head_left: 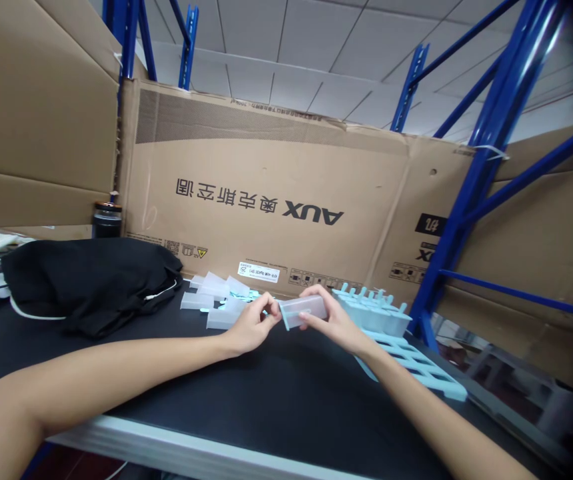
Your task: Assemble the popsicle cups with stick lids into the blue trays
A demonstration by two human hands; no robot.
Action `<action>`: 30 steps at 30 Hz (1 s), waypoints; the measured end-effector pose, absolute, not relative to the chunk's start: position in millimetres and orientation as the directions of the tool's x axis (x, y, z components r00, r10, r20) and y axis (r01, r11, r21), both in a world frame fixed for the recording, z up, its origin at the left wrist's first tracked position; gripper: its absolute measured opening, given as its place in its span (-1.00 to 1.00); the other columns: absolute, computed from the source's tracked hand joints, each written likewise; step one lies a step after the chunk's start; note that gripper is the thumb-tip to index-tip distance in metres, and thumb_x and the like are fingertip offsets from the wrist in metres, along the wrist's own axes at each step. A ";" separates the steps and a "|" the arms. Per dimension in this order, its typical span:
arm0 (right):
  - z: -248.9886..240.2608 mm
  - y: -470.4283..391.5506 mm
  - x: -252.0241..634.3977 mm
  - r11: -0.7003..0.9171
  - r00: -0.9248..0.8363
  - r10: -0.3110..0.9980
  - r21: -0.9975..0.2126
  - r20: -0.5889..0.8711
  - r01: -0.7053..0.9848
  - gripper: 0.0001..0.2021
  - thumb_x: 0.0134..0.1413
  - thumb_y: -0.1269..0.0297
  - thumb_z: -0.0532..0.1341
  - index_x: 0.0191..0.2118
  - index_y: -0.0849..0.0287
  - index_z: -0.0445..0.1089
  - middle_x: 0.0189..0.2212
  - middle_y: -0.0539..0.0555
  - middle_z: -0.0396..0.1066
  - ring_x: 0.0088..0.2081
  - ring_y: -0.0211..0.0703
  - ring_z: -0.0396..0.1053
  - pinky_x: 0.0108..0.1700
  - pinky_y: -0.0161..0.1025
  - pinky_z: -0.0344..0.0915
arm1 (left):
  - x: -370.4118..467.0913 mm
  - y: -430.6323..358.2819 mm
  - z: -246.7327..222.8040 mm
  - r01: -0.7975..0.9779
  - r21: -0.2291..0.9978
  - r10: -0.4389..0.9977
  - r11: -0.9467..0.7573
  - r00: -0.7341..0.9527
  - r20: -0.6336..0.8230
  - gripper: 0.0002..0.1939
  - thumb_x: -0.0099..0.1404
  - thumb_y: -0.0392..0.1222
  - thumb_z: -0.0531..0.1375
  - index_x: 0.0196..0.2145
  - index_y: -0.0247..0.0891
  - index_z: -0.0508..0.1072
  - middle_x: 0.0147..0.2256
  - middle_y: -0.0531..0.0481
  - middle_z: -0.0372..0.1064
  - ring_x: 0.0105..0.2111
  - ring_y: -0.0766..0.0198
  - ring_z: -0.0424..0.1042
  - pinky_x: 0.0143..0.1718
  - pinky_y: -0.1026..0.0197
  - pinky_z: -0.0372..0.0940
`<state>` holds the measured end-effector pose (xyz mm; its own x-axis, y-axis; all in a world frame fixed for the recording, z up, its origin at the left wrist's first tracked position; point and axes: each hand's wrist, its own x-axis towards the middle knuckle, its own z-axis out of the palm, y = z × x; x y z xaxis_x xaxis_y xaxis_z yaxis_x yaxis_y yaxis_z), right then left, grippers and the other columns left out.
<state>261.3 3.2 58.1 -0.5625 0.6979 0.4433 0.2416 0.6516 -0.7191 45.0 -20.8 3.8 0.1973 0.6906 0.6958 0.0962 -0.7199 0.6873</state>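
My right hand [330,319] is wrapped round a translucent popsicle mould [300,311] held sideways, its light-blue rim facing left. At that rim, the fingertips of my left hand [256,321] are pinched together; what they grip, if anything, is too small to make out. Several loose translucent moulds [222,319] lie behind my left hand with small light-blue pieces [240,292] among them. Beyond my right hand stands a group of light-blue moulds [384,320] with sticks upright, beside a slotted light-blue rack [424,369] that is partly behind my right forearm.
A black cloth bag [89,283] with a white cord lies at the left of the black table [276,400]. Behind it stands a dark jar [106,220]. Cardboard panels [266,173] and blue metal posts [466,193] close off the back and sides.
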 end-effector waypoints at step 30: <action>30.4 4.3 248.8 0.733 -0.678 0.644 -0.542 0.356 0.412 -0.70 0.23 0.05 0.05 -0.05 0.07 -0.01 -0.19 0.03 0.16 -0.18 -0.18 0.22 -0.11 -0.19 0.26 | 47.4 -17.0 1.3 0.137 0.720 0.730 -0.680 0.218 0.648 -0.85 0.20 -0.29 0.23 -0.27 -0.26 0.32 -0.20 -0.04 0.37 -0.24 0.28 0.39 -0.30 0.24 0.32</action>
